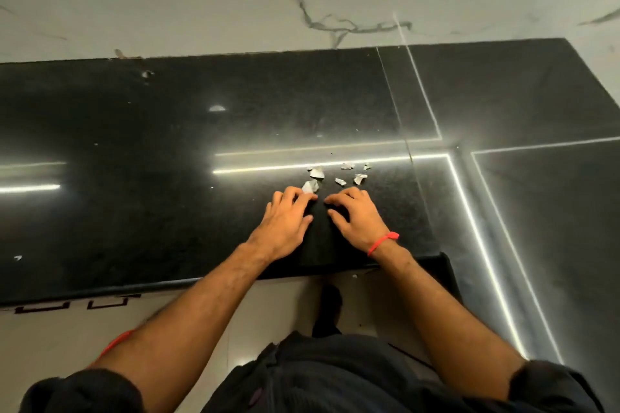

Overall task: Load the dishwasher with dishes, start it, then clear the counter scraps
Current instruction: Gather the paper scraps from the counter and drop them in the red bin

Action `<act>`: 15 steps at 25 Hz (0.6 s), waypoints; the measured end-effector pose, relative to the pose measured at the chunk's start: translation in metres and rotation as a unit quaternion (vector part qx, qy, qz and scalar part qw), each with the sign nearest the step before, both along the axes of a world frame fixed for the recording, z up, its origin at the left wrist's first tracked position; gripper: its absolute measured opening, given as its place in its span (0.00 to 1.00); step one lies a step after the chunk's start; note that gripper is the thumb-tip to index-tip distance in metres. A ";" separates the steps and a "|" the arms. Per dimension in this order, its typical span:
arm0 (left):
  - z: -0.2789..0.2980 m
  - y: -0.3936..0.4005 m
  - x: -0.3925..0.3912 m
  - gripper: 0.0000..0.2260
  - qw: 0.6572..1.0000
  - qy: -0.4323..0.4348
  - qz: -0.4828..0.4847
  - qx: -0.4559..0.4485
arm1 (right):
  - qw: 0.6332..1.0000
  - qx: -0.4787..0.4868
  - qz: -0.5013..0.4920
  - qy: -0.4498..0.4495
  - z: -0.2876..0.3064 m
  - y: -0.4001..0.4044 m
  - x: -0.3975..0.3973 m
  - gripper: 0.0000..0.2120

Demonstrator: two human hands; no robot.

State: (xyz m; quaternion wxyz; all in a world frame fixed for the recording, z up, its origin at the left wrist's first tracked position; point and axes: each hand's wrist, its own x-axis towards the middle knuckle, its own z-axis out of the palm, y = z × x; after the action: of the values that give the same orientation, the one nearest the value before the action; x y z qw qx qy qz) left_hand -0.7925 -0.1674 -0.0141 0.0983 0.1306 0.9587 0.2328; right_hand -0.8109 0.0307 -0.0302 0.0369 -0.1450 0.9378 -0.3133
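On a glossy black counter, small pale scraps, too small to identify, lie just beyond two hands: the left hand has curled fingers touching the nearest scrap, its grasp unclear, while the right hand rests loosely curled, holding nothing.

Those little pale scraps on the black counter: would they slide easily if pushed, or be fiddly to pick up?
The scraps look thin, small and crumpled, so they are probably very light. The counter is glossy, so they would likely slide easily when swept. Lying nearly flat, they may be fiddly to pinch one at a time.
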 end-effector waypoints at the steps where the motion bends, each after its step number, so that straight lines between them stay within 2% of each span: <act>1: 0.000 0.008 -0.014 0.21 1.000 -0.004 0.008 0.000 | 1.000 -0.003 0.008 -0.012 0.000 -0.001 -0.007 0.14; 4: 0.006 0.032 -0.049 0.18 0.999 -0.012 0.014 0.029 | 0.998 -0.042 0.025 -0.045 0.014 0.002 -0.035 0.12; 7: 0.007 0.037 -0.059 0.12 0.981 0.064 0.105 0.148 | 0.990 -0.097 -0.098 -0.001 0.023 0.038 -0.053 0.11; 8: 0.008 0.035 -0.058 0.12 0.972 0.075 0.155 0.158 | 0.984 -0.098 -0.150 -0.001 0.022 0.055 -0.058 0.12; 10: 0.008 0.034 -0.060 0.18 0.972 0.024 0.210 0.103 | 0.978 -0.051 -0.197 -0.036 0.016 0.071 -0.065 0.16; 12: 0.010 0.047 -0.067 0.23 0.983 -0.038 0.176 0.031 | 0.987 -0.011 -0.154 -0.043 0.015 0.057 -0.069 0.15; 15: 0.013 0.073 -0.078 0.24 0.986 -0.064 0.132 0.074 | 0.991 -0.073 -0.087 -0.074 0.015 0.024 -0.069 0.17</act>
State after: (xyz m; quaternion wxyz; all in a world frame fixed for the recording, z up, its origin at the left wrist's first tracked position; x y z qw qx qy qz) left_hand -0.8702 -0.0940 -0.0012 0.1181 -0.0051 0.9395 0.3216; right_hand -0.8796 0.0546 -0.0148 0.0685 -0.0419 0.9160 -0.3931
